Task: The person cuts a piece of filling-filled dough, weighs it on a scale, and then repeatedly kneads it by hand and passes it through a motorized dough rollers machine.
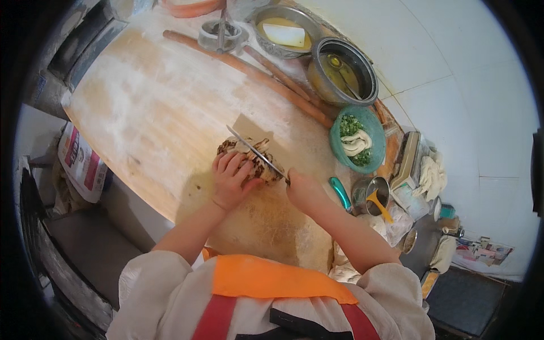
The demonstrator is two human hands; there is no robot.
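Note:
On the floured wooden board (136,107) lies a pale dough piece (226,145) with dark brown streaks, perhaps a filling. My left hand (231,184) rests on its near side with bent fingers, gripping it. A knife (249,146) is held by its handle in my right hand (303,191), which is closed round it. The blade slants up and left across the top of the dough. How deep it has cut, I cannot tell. My left palm hides part of the piece.
Rolling pins (255,73) lie along the board's far side. Beyond stand a metal pot (315,76) with yellow liquid and a ladle, and a basin (306,21). To the right are a green bowl (335,144) of chopped greens and dough, a teal-handled tool (340,192) and a metal cup (359,195).

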